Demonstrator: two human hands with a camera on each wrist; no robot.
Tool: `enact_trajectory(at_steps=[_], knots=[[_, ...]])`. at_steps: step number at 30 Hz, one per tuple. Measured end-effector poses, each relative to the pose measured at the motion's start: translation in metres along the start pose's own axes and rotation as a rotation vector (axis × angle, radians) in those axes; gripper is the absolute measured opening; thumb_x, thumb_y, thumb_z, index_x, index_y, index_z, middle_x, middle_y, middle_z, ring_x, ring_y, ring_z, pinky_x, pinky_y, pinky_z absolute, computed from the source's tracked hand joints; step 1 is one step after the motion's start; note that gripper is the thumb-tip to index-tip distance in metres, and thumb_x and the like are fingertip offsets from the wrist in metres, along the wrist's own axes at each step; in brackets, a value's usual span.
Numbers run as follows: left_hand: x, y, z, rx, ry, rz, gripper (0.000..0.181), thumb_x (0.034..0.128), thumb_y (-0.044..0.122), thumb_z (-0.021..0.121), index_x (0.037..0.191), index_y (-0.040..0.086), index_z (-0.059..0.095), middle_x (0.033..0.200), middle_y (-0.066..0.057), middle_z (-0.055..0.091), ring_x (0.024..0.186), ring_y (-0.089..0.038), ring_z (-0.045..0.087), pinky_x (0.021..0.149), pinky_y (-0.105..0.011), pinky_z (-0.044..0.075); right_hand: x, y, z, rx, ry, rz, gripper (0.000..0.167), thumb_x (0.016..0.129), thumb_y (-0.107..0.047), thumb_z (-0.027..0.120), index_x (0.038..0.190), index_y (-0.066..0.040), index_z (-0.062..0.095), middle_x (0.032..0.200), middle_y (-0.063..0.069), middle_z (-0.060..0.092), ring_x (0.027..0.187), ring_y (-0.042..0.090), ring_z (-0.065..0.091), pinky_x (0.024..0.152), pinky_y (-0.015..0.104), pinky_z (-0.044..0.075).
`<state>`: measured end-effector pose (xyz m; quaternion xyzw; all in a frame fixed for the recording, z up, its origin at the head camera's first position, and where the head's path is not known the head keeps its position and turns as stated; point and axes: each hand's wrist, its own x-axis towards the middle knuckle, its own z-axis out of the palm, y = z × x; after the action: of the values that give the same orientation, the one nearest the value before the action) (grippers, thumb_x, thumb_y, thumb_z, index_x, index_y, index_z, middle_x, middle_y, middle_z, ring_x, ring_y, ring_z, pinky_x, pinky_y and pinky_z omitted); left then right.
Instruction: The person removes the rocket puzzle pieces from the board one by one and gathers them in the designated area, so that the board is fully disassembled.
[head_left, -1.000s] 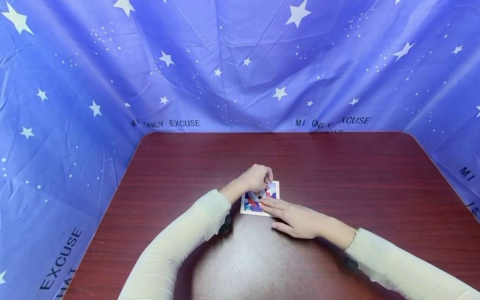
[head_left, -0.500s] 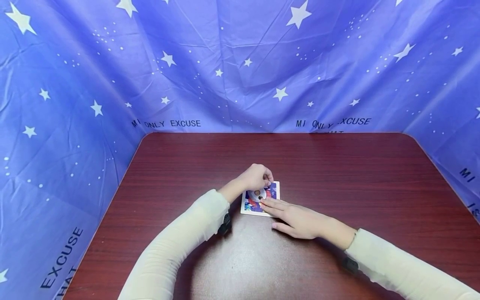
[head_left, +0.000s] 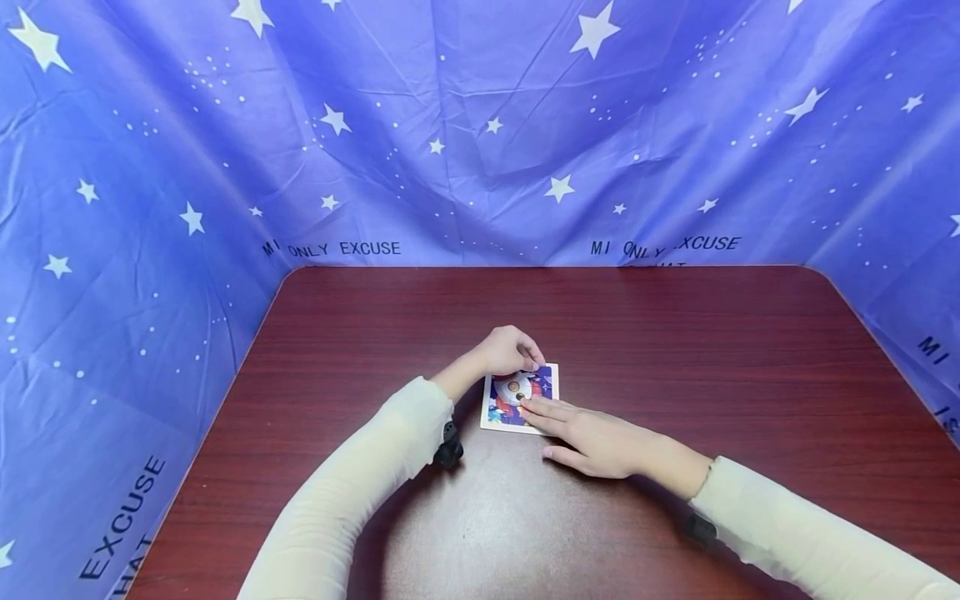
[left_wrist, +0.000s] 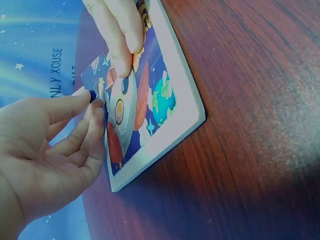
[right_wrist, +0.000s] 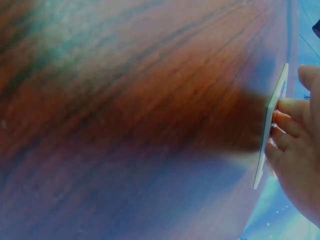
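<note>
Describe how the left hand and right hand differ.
The left hand curls to pinch a small dark piece; the right hand rests straight fingers on the board. The left hand is at the board's far edge, the right hand over its near right corner. Both are bare below pale sleeves.

Square picture board (left_wrist: 177, 75): lying face up on the desk (head_left: 660, 333). White border intact where visible; printed face bears a white rocket (left_wrist: 131, 102) with red fins and gold porthole, plus blue-green globe (left_wrist: 164, 97). Dark blue piece (left_wrist: 93, 96): at far edge, mostly concealed; seating undetermined.
</note>
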<state>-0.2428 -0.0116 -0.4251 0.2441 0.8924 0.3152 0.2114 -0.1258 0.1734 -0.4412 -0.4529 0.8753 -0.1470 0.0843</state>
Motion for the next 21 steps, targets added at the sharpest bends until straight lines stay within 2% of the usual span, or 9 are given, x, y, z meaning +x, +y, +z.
enact_trajectory(at_steps=[8,15,21], knots=[[-0.005,-0.002,0.001,-0.066,0.04,-0.052,0.013,0.085,0.012,0.069,0.094,0.013,0.078,0.092,-0.003,0.076,0.074,-0.002,0.054,0.069,-0.014,0.042,0.001,-0.001,0.0,0.009,-0.004,0.003,0.054,0.099,-0.03,0.049,0.147,-0.006,0.037,0.156,0.009,0.034,0.145,0.028,0.032,0.113,0.045,0.035],[-0.012,0.0,0.005,-0.2,0.077,-0.119,0.012,0.0848,0.012,0.069,0.093,0.011,0.078,0.079,-0.007,0.075,0.06,-0.004,0.055,0.053,-0.014,0.041,0.0,-0.001,0.0,0.007,-0.004,0.003,0.055,0.099,-0.03,0.05,0.147,-0.007,0.037,0.156,0.009,0.034,0.145,0.027,0.032,0.113,0.045,0.035],[-0.015,0.0,0.011,-0.251,0.108,-0.126,0.011,0.0829,0.012,0.071,0.092,0.012,0.078,0.087,-0.007,0.077,0.061,-0.004,0.059,0.053,-0.015,0.044,0.0,-0.001,0.0,0.008,0.003,-0.006,0.054,0.099,-0.029,0.05,0.147,-0.006,0.038,0.156,0.01,0.035,0.145,0.027,0.033,0.113,0.045,0.034]])
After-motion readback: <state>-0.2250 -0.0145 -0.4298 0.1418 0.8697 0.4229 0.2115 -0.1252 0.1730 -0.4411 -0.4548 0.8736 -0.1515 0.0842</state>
